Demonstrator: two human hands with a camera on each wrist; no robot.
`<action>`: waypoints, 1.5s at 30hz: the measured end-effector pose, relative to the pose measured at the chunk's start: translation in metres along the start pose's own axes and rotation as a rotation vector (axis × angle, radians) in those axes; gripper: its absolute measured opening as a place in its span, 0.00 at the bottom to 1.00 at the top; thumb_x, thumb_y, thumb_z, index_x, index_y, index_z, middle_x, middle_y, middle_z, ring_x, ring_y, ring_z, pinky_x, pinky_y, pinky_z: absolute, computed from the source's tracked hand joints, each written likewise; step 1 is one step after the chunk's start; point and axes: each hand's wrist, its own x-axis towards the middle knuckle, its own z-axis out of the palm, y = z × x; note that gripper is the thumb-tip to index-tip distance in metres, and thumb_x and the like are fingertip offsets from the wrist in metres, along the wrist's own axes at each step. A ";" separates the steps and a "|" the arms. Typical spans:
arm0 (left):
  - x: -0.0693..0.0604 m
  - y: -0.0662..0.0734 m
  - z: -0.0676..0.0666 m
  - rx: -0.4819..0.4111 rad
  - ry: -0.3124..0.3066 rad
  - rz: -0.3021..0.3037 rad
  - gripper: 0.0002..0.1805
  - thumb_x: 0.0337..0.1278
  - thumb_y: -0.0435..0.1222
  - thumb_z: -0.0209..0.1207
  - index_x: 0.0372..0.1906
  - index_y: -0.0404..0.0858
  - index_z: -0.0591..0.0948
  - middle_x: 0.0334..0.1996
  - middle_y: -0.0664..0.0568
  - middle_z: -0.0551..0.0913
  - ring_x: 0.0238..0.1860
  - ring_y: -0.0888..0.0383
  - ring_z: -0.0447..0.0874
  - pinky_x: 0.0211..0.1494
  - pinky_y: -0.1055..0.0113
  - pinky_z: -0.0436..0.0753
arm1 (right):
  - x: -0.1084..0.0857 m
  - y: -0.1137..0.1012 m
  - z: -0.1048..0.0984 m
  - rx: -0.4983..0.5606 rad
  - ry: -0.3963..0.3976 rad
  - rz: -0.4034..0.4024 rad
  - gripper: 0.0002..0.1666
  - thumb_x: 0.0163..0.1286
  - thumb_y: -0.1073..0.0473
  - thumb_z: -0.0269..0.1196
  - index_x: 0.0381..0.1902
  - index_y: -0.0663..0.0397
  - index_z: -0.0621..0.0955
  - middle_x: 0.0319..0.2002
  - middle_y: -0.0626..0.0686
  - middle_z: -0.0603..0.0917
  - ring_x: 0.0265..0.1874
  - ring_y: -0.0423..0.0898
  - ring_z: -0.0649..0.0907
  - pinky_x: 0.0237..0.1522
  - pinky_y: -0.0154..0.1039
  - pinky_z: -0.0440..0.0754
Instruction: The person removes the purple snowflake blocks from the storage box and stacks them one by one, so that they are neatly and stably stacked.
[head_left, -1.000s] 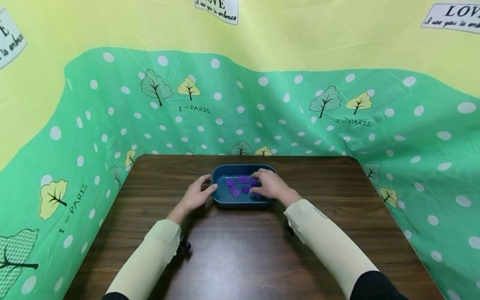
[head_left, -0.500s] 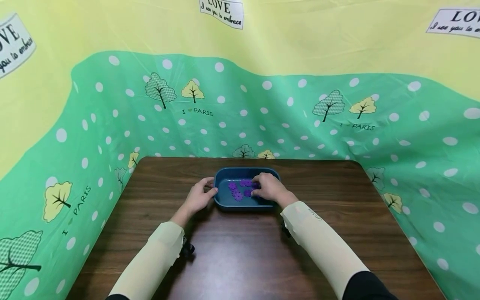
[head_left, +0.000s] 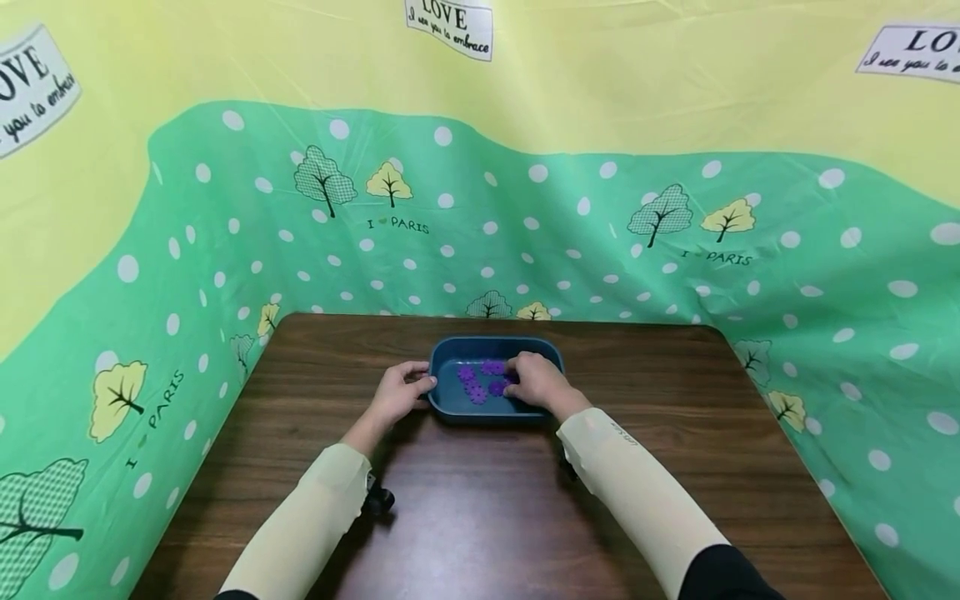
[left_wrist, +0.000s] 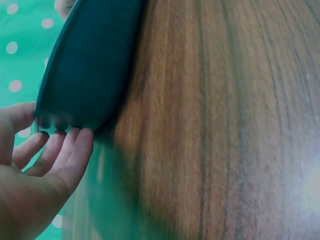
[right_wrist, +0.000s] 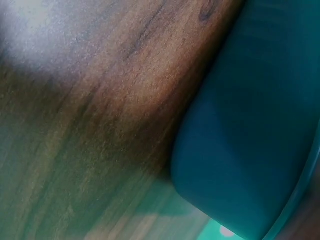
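A dark blue rectangular tray (head_left: 487, 418) stands near the table's far edge. Several purple notched discs (head_left: 477, 392), flower-like in outline, lie on its floor. My left hand (head_left: 393, 395) holds the tray's left end, the thumb at the rim and the fingers against the outer wall; the left wrist view shows this hand (left_wrist: 35, 175) too. Inside the right half of the tray, my right hand (head_left: 538, 382) has curled fingers and thumb, with purple showing between them. Its fingertips are partly hidden. The right wrist view shows only the tray's outer wall (right_wrist: 240, 125) and the table.
The brown wood-grain table (head_left: 480, 517) reflects light in front of the tray. A green and yellow printed cloth (head_left: 420, 267) hangs behind it and at both sides. A small black device (head_left: 378, 500) sits at the left wrist.
The right hand's thumb and fingers have drawn closer together over the discs at the tray's right. The left hand stays at the tray's left end. The head view has shifted slightly.
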 end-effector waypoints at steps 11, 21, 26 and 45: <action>0.000 0.004 0.002 -0.123 0.011 -0.092 0.24 0.67 0.29 0.63 0.65 0.27 0.76 0.49 0.40 0.82 0.36 0.58 0.86 0.32 0.63 0.92 | 0.003 0.003 0.005 -0.010 0.012 -0.022 0.18 0.67 0.53 0.73 0.53 0.51 0.86 0.48 0.53 0.85 0.49 0.50 0.83 0.57 0.49 0.86; 0.000 0.000 0.001 -0.152 0.010 -0.084 0.24 0.66 0.29 0.65 0.64 0.27 0.77 0.45 0.43 0.83 0.32 0.57 0.86 0.37 0.57 0.94 | 0.008 0.002 0.002 -0.007 -0.049 -0.038 0.19 0.67 0.55 0.72 0.55 0.53 0.87 0.53 0.54 0.86 0.54 0.52 0.84 0.60 0.50 0.85; 0.002 -0.002 0.002 -0.145 0.003 -0.079 0.23 0.66 0.30 0.65 0.64 0.28 0.78 0.45 0.42 0.83 0.33 0.58 0.85 0.39 0.56 0.94 | 0.011 0.005 0.001 0.009 -0.064 -0.029 0.17 0.67 0.55 0.73 0.51 0.53 0.87 0.49 0.53 0.87 0.49 0.49 0.84 0.56 0.48 0.86; 0.000 0.002 0.002 -0.149 0.010 -0.095 0.23 0.66 0.29 0.64 0.64 0.27 0.77 0.45 0.43 0.82 0.36 0.58 0.85 0.42 0.52 0.93 | 0.010 0.011 0.002 -0.041 -0.005 -0.095 0.17 0.65 0.50 0.72 0.50 0.48 0.88 0.47 0.49 0.89 0.47 0.47 0.85 0.53 0.47 0.88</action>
